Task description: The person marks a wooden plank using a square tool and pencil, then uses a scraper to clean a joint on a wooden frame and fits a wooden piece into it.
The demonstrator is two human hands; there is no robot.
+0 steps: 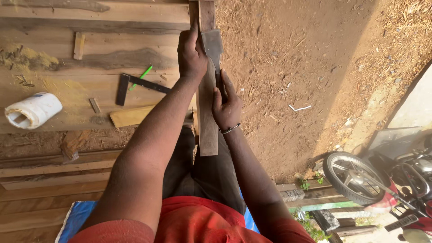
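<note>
Wood first: narrow plank runs lengthwise between both hands, lying along the right edge of the bench w/ its near end over the person's lap. Left hand sits farther up, fingers curled tight around the plank's left edge & pressing on it. Right hand is nearer the body, fingers wrapped round a dark handle, closed on a wide-bladed chisel; blade lies flat on the plank's top face, just beside the left hand. Dark bracelet on the right wrist.

Out from there, on the bench: black try square w/ a green pencil touching it, both left of the left forearm. Pale wood offcut below the square, small sliver beside it, another short strip farther up. White plastic tub on its side near the left edge, open end toward camera. Yellow sawdust heap top left.

Right of the plank: reddish dirt ground w/ wood shavings. Motorbike parked lower right, front wheel visible.
</note>
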